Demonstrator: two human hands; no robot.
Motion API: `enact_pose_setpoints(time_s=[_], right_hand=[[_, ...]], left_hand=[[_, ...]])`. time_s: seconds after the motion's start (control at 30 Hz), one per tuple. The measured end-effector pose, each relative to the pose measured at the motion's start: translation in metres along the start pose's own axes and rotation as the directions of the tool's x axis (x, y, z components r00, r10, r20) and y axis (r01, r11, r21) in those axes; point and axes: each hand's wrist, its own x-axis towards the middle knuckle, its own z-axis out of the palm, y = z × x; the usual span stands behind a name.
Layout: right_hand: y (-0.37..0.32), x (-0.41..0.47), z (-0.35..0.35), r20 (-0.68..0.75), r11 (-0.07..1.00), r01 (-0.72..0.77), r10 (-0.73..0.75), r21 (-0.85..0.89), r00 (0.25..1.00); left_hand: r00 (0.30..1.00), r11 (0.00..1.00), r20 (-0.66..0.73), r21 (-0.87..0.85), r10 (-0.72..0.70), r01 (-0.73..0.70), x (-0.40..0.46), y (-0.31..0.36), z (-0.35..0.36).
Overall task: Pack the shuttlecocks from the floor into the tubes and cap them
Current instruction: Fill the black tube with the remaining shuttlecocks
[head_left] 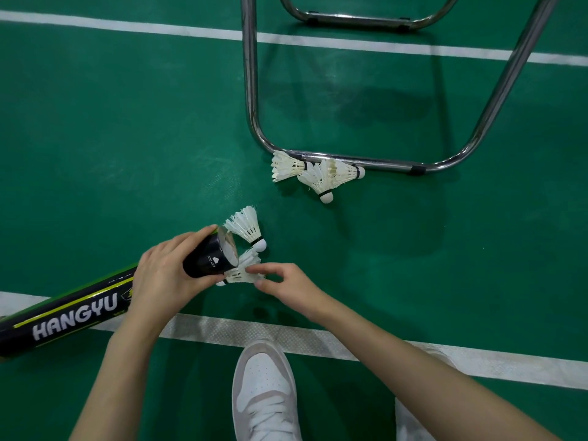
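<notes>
Shuttlecocks are partly gathered at best; four lie loose on the floor (127, 128), and a fifth (241, 273) is at the tube's mouth, so most of the packing, as far as can be seen, and all of the capping remain; no cap shows anywhere in the frame. One shuttlecock (246, 229) lies just above the tube's open end at centre; three more (316, 173) huddle against the lower bar of a chrome frame (350, 160) in the upper right.

Left hand (162, 283) is wrapped round the tube (208, 257) near its open end, fingers curled over the black card; the tube runs down to the lower left edge, printed HANGYU. Right hand (280, 283) pinches the feathers of the fifth shuttlecock between thumb and fingertips, its cork pointing left under the tube's rim; I judge it is about to be fed in.

Inside the tube only a pale inner wall shows; whether any shuttlecocks are already in it cannot be told. A white shoe (264, 389) stands at the bottom centre.
</notes>
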Motion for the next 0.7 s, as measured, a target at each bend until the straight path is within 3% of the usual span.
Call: enact_pose_setpoints(time_s=[0.3, 0.5, 0.7], right_hand=[[0.014, -0.03, -0.036, -0.257, 0.985, 0.084, -0.043, 0.15, 0.966], [0.011, -0.05, -0.061, -0.465, 0.98, 0.166, -0.096, 0.112, 0.88], [0.005, -0.068, -0.081, -0.557, 0.968, 0.227, -0.13, 0.109, 0.821]], left_hand=[[0.996, 0.999, 0.077, 0.016, 0.042, -0.044, -0.005, 0.025, 0.012], [0.986, 0.997, 0.151, 0.002, 0.077, -0.078, -0.005, 0.055, 0.022], [0.974, 0.992, 0.193, 0.014, 0.119, -0.124, 0.006, 0.086, 0.025]])
